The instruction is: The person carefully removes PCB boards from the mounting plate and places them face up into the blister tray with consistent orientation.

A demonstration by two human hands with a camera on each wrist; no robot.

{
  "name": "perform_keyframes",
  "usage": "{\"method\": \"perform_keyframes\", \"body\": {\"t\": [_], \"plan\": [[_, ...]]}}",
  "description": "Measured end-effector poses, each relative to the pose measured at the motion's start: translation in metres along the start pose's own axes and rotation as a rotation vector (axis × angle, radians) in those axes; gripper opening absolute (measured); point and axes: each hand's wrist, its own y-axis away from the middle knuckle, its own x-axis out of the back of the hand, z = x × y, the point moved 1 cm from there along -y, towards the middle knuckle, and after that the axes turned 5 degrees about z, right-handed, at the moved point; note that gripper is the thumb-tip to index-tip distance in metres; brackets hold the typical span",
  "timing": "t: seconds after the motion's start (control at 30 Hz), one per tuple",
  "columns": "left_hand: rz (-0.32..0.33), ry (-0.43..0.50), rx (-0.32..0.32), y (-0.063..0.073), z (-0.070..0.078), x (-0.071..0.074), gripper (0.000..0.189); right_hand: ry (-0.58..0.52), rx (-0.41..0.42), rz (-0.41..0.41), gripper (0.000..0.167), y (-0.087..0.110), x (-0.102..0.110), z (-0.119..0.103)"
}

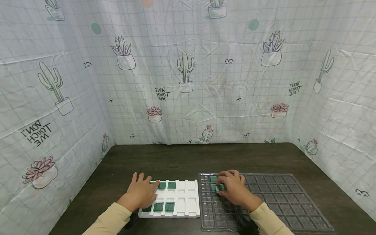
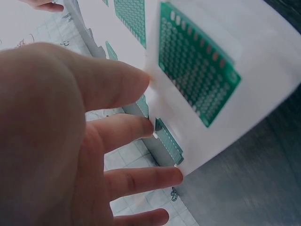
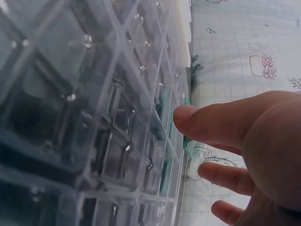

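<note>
My left hand rests on the left end of a white tray, fingers straight, with thumb and fingertips touching its edge. Green perforated circuit boards sit in two rows of its slots, such as one in the near row; a larger view of one board shows beside the thumb. Over the left part of a clear plastic tray, my right hand pinches a green circuit board between thumb and fingers, partly hidden by them. Green boards lie in the clear tray's left compartments beside those fingertips.
The two trays stand side by side on a dark wooden table, almost touching. A white curtain printed with cacti encloses the table at the back and both sides. The white tray's right slots show bare white.
</note>
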Motion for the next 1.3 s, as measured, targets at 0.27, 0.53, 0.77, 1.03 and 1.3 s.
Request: {"method": "perform_keyframes", "body": {"t": [0.27,0.53,0.77,1.03,1.3], "plan": [[-0.006,-0.003,0.0,0.0,0.0,-0.002,0.05,0.025,-0.005,0.004,0.023,0.0,0.004,0.005],[-0.001,0.0,0.002,0.0,0.0,-0.002,0.049,0.045,-0.02,0.011,0.022,-0.001,0.004,0.01],[-0.012,-0.01,0.011,0.001,0.001,-0.001,0.05,0.063,-0.028,0.021,0.023,-0.001,0.004,0.013],[-0.002,0.007,0.01,0.001,0.001,0.0,0.049,0.073,-0.041,0.012,0.023,-0.001,0.005,0.014],[0.004,0.018,0.008,0.0,0.001,0.0,0.05,0.079,-0.038,0.016,0.024,-0.001,0.005,0.014]]}}
